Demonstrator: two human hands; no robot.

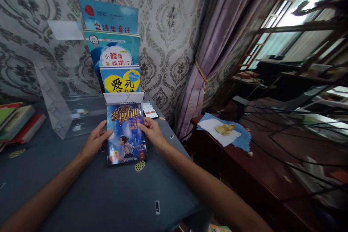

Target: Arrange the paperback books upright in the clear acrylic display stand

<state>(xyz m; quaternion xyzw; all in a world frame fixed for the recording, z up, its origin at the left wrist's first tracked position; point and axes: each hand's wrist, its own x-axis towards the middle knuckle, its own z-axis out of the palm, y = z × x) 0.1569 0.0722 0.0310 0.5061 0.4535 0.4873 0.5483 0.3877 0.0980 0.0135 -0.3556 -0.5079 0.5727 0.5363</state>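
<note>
Between my two hands is a blue book (126, 134) with gold lettering, its cover facing me and a running figure on it. My left hand (95, 139) grips its left edge, thumb on the cover. On the right edge, my right hand (153, 132) holds it the same way. Just behind it a white label strip (123, 98) crosses the front of a stepped display. Rising in tiers there are a blue and yellow book (121, 79), a teal book with a white oval (112, 50) and a taller blue book (108, 14).
A clear plastic stand (54, 105) with a white card (65, 30) is left of the display. Stacked books (23, 123) lie at the far left. A phone (150, 110) rests behind my right hand. Rightward, a brown desk (231, 166) carries a blue cloth (244, 141) and tangled black cables.
</note>
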